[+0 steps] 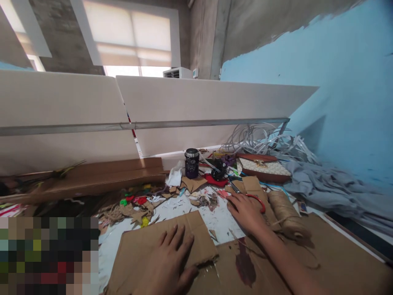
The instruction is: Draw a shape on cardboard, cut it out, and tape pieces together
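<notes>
My left hand (172, 254) lies with fingers spread on a piece of brown cardboard (138, 241) in front of me. My right hand (245, 211) reaches forward over the white tabletop, fingers stretched out. It is against or just beside a pair of scissors with red handles (262, 203), partly hidden behind it; whether it touches them I cannot tell. To the right of that hand lies a spool of brown twine (287, 215), a loose strand trailing from it. Under my right forearm is a larger cardboard sheet (227, 266) with a dark red stain (245, 266).
Cardboard scraps and bright bits (141, 205) litter the table. Farther back stand a dark jar with a silver lid (192, 164) and a white tissue (175, 175). A brown and cream handbag (264, 167), grey cloth (322, 188) and coiled white strips (254, 139) are at the right.
</notes>
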Demonstrator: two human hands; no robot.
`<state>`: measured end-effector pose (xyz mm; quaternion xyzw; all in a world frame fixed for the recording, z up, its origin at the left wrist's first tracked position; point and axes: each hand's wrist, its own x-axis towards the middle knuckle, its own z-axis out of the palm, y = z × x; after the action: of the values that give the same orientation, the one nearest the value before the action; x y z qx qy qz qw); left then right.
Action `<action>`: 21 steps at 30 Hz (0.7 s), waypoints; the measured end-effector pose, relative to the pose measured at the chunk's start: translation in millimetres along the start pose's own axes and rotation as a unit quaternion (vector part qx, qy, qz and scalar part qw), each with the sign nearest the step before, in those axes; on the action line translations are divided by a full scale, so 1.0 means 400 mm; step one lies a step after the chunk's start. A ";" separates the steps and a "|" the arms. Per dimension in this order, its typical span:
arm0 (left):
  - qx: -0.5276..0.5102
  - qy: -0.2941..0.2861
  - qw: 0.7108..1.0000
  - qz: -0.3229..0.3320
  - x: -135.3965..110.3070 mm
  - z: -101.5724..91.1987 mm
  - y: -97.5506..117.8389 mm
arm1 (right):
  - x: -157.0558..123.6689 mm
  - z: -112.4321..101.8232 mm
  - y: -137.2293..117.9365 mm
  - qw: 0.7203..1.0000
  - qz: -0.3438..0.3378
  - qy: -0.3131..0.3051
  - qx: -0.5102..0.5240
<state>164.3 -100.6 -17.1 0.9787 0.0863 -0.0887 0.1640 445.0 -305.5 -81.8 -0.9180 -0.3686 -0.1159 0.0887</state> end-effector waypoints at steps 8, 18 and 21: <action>-0.006 0.021 1.000 0.016 -0.001 0.012 0.002 | 0.002 0.026 -0.022 1.000 0.000 0.026 -0.016; -0.030 -0.021 0.999 0.029 -0.009 0.003 -0.008 | -0.004 0.054 0.010 0.998 -0.024 0.051 0.003; -0.037 -0.035 0.998 0.030 -0.007 -0.001 -0.010 | 0.002 0.058 0.017 0.998 -0.030 0.049 0.009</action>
<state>160.7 -97.2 -17.2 0.9702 0.0542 -0.1151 0.2060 453.5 -304.2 -104.3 -0.8990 -0.3920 -0.1602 0.1112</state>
